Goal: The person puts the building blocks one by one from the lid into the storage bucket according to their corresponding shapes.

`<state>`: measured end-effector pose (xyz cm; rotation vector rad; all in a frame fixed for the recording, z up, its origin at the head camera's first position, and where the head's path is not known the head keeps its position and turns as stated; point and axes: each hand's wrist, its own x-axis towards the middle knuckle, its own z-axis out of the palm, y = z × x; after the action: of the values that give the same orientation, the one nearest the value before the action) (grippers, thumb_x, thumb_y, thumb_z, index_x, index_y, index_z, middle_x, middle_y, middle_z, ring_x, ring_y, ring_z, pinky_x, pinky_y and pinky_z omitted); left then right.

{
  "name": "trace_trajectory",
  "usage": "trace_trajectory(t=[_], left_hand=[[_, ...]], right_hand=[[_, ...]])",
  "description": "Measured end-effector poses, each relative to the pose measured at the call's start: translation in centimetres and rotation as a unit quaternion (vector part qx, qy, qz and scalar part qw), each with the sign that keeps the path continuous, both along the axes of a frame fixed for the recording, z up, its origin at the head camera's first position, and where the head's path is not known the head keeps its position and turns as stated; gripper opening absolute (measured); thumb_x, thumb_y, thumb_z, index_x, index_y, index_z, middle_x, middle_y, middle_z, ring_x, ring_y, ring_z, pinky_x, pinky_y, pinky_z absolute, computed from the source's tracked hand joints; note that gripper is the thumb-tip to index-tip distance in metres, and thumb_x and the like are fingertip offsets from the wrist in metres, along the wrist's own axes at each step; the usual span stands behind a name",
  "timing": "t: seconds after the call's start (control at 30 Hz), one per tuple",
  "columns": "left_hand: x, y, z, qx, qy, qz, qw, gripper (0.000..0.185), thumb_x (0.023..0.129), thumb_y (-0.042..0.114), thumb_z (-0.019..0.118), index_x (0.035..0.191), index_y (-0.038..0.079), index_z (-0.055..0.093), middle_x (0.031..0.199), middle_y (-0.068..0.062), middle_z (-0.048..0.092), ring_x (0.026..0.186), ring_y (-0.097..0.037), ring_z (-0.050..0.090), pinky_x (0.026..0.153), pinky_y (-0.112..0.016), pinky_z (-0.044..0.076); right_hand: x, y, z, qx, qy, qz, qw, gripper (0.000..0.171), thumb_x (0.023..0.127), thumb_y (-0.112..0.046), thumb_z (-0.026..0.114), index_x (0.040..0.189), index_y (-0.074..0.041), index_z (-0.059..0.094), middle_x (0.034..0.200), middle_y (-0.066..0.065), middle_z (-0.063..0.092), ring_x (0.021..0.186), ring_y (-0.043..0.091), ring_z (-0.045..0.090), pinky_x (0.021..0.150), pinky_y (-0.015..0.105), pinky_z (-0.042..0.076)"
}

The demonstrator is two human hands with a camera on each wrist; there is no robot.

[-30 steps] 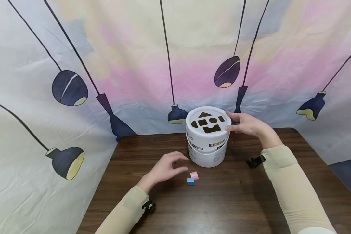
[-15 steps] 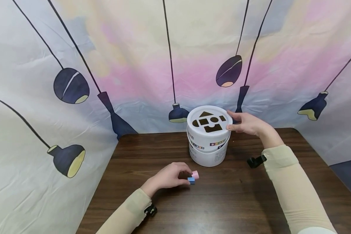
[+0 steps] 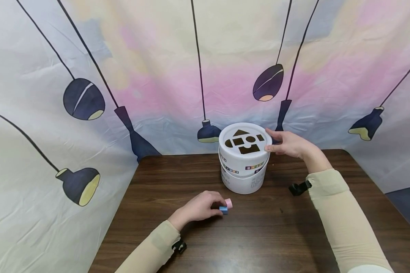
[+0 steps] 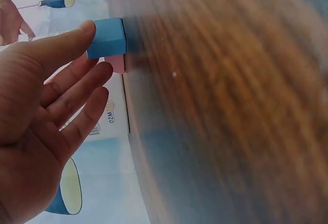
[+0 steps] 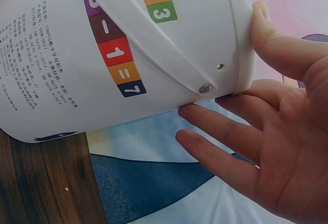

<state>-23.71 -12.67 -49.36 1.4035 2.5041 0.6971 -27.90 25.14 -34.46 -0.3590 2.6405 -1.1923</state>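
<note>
My left hand [image 3: 202,206] is low over the table and pinches a small blue block [image 3: 224,210] between thumb and forefinger. In the left wrist view the thumb lies on the near side of the blue block [image 4: 108,39]; the forefinger is partly hidden behind it. A pink block [image 3: 229,203] with a curved side sits right behind the blue one. Farther back stands a white bucket [image 3: 242,184], its lid [image 3: 226,133] cut with several shaped holes. My right hand [image 3: 289,145] grips the right edge of the lid, thumb on the rim and fingers against the side.
The dark wooden table [image 3: 259,235] carries these things. Behind it hangs a pastel cloth [image 3: 157,76] printed with dark lamps, close to the back of the bucket. The bucket's white handle [image 5: 154,44] hangs down along its side.
My left hand has come down and slightly right from beside the bucket to the blue block and taken hold of it. The right hand stays on the lid's edge.
</note>
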Motion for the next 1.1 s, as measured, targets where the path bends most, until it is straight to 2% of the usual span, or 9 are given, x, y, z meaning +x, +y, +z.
trace_trajectory(t=[0.47, 0.77, 1.1], left_hand=[[-0.14, 0.33, 0.19, -0.003, 0.004, -0.006, 1.0000, 0.018, 0.096, 0.011, 0.083, 0.114, 0.015, 0.082, 0.104, 0.010, 0.072, 0.095, -0.007, 0.067, 0.089, -0.020, 0.055], [-0.22, 0.63, -0.04, -0.012, 0.039, -0.024, 0.9989, 0.016, 0.094, 0.011, 0.085, 0.110, 0.014, 0.084, 0.101, 0.010, 0.070, 0.092, -0.004, 0.065, 0.087, -0.016, 0.052], [-0.05, 0.79, -0.19, -0.033, 0.019, -0.006, 0.9993, 0.016, 0.094, 0.015, 0.086, 0.110, 0.016, 0.084, 0.102, 0.014, 0.069, 0.092, 0.001, 0.062, 0.088, -0.017, 0.053]], right_hand=[[-0.06, 0.15, -0.06, 0.002, 0.003, 0.000, 1.000, 0.091, 0.104, -0.031, 0.075, 0.171, -0.008, 0.018, 0.168, 0.034, 0.027, 0.135, 0.047, 0.058, 0.103, 0.053, 0.056], [0.08, 0.26, 0.01, 0.002, 0.005, -0.002, 1.000, 0.090, 0.104, -0.030, 0.074, 0.171, -0.007, 0.019, 0.168, 0.034, 0.027, 0.135, 0.047, 0.058, 0.102, 0.053, 0.057], [0.18, 0.12, 0.09, 0.002, 0.003, -0.005, 1.000, 0.090, 0.104, -0.032, 0.074, 0.172, -0.008, 0.019, 0.168, 0.034, 0.028, 0.136, 0.048, 0.057, 0.105, 0.055, 0.055]])
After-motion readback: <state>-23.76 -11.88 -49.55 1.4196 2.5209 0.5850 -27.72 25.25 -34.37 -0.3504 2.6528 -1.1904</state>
